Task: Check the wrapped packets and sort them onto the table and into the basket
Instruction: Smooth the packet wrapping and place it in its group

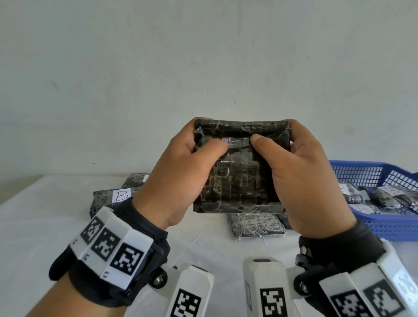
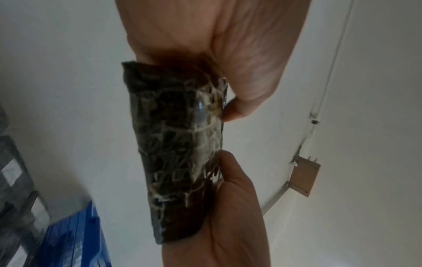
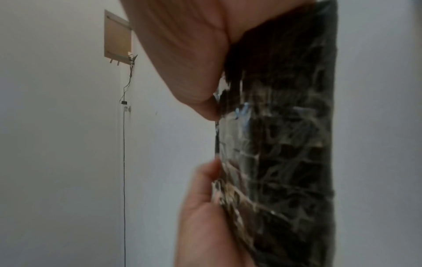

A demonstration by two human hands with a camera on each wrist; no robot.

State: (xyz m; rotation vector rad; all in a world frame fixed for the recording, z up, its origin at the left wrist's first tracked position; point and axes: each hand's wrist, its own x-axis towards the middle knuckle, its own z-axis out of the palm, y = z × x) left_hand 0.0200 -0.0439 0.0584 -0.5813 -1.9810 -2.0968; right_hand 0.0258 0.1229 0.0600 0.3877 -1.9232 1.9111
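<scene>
I hold one dark wrapped packet [image 1: 240, 181] upright above the white table [image 1: 37, 228], its taped face towards me. My left hand [image 1: 203, 138] grips its left side, thumb on the near face and fingers behind. My right hand [image 1: 274, 135] grips the right side the same way, and the two thumbs nearly meet at the top fold. No label shows on the face I see. The left wrist view shows the packet [image 2: 182, 144] edge-on between both hands. In the right wrist view the packet [image 3: 285, 144] is blurred and fills the right half.
A packet labelled B [image 1: 108, 197] lies on the table at the left with another packet [image 1: 136, 180] behind it. One more packet [image 1: 255, 225] lies under my hands. A blue mesh basket [image 1: 388, 224] at the right holds several labelled packets. A plain wall stands behind.
</scene>
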